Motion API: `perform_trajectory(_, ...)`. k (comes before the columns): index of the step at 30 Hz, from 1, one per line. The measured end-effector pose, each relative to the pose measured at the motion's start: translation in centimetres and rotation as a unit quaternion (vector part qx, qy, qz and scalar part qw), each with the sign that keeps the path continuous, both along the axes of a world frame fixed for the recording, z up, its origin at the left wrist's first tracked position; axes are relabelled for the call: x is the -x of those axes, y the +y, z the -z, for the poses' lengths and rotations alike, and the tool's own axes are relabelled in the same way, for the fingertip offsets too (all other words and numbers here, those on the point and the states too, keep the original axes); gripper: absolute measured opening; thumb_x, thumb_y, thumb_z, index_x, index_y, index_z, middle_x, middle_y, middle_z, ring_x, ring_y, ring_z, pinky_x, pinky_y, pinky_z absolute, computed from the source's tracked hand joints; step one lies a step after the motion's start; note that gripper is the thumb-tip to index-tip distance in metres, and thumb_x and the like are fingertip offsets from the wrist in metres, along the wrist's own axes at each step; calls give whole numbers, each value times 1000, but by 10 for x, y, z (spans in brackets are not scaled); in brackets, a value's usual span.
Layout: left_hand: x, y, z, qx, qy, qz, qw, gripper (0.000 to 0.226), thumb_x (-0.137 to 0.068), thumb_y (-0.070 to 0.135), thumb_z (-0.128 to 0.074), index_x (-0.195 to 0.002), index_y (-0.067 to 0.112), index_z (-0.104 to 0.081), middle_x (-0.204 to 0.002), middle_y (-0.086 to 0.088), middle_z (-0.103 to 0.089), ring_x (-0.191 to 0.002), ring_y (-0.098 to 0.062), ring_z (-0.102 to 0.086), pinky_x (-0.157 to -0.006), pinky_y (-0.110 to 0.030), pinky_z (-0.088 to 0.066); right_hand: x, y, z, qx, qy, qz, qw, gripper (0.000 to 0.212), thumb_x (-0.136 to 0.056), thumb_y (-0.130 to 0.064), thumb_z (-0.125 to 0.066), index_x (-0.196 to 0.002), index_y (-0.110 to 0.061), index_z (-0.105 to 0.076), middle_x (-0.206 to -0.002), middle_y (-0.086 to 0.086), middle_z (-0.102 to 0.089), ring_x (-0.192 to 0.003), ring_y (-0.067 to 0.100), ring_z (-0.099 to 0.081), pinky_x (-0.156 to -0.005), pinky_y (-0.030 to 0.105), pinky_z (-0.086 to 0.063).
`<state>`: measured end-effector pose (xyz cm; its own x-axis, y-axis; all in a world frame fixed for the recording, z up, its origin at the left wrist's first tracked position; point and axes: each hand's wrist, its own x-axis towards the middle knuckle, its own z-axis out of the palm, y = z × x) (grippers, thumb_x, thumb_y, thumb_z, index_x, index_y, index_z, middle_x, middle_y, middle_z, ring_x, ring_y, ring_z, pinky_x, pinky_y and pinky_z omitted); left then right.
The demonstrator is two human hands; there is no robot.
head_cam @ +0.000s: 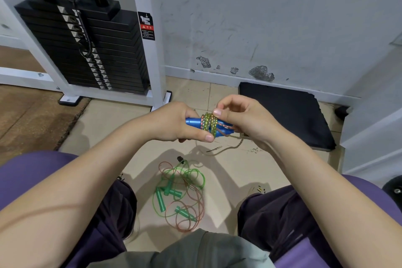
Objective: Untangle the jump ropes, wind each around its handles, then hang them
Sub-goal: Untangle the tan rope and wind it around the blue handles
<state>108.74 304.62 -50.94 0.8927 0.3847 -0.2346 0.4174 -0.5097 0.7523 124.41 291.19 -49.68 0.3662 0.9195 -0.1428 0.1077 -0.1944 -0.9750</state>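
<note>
While the person sits with knees apart over a tiled floor [104, 128], both hands are busy with one rope. Left hand [174, 122] has its fingers curled round the blue handles [194, 121], thumb pressed along the underside, so that's a firm grip. Right hand [241, 118] pinches the braided rope [208, 123] between thumb and fingertips right at the top of the coils. That rope is a greenish-pink multicolour thing, already looped several times round the two handles, which lie side by side, pretty much level. A loose tail of it drops from under the right hand and trails on the floor just below.

Down between the feet there's the other stuff: a tangle [185, 193] of thin green and reddish cords with several green handles [160, 199] mixed in, all lying flat on the tiles. Can't tell how many ropes are in that pile, looks like at least two. A small black bit sits at the top edge of it.

Background-wise: black weight stack [87, 50] in a white frame on the left, scuffed white wall [261, 17] ahead, and a black mat [289, 113] against the wall behind the right hand.
</note>
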Motion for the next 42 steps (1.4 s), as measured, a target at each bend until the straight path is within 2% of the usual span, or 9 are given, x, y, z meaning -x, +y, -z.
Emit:
perform_trajectory(7,-2,-5,2,82,-82,-54,992,39,-77,47,-79,-61,15,-65,-46,2,-56,-37,-9,-45,-41,-15,-35,-2,0,2,-14,-15,52,998,18,-83,-33,-74,-74,-16,-73,-63,-2,-64,-54,8,-52,-49,19,-36)
perform_trajectory(11,-6,-7,-1,129,-111,-104,980,45,-64,65,-72,-54,23,-59,-49,-2,-55,-41,-15,-43,-49,-25,-36,0,-1,4,-28,66,17,997,22,-83,-39,-71,-92,-19,-75,-76,-4,-67,-59,13,-55,-49,19,-35)
perform_trajectory(17,-9,-10,-3,163,-163,-156,960,51,-69,69,-67,-51,22,-58,-49,-2,-54,-39,-14,-43,-44,-20,-38,-4,-1,4,-20,113,-3,993,18,-80,-26,-74,-97,-21,-75,-70,0,-58,-50,11,-38,-45,18,-28)
perform_trajectory(20,-9,2,-3,169,-211,-236,934,53,-83,60,-67,-55,18,-54,-48,-3,-53,-38,-14,-39,-41,-18,-34,0,-1,8,2,48,4,999,21,-87,-18,-71,-107,-19,-74,-60,-1,-37,-51,10,-27,-44,18,-22)
perform_trajectory(24,-9,3,1,167,-219,-267,924,52,-83,59,-69,-50,20,-55,-47,-3,-53,-37,-13,-39,-38,-18,-34,10,0,9,18,-121,5,992,13,-94,-24,-64,-96,-15,-73,-50,-12,-39,-46,4,-31,-46,14,-26)
perform_trajectory(28,-9,5,5,141,-194,-311,920,52,-84,56,-70,-54,16,-54,-44,-1,-53,-34,-13,-39,-36,-17,-33,15,-1,6,29,-288,-16,957,19,-97,-27,-59,-85,-13,-65,-57,-4,-44,-51,8,-33,-53,27,-28)
perform_trajectory(33,-9,11,13,107,-166,-336,921,52,-86,54,-67,-55,14,-53,-40,2,-52,-32,-11,-40,-35,-16,-32,17,-6,0,-8,-430,-46,902,19,-97,-30,-57,-89,-14,-62,-55,-10,-44,-54,11,-40,-53,33,-30)
perform_trajectory(38,-8,13,14,102,-89,-230,964,58,-86,61,-64,-51,16,-53,-42,0,-52,-35,-13,-41,-38,-18,-35,10,-11,-11,-78,-509,-33,856,18,-97,-29,-56,-94,-15,-65,-79,-5,-60,-75,25,-57,-61,38,-46)
perform_trajectory(42,-3,10,11,134,24,-58,989,55,-79,67,-65,-51,20,-57,-51,-3,-55,-41,-16,-43,-46,-18,-39,-3,-13,-15,-92,-443,-51,890,12,-94,-21,-61,-92,-14,-70,-86,-2,-65,-81,19,-58,-71,39,-48)
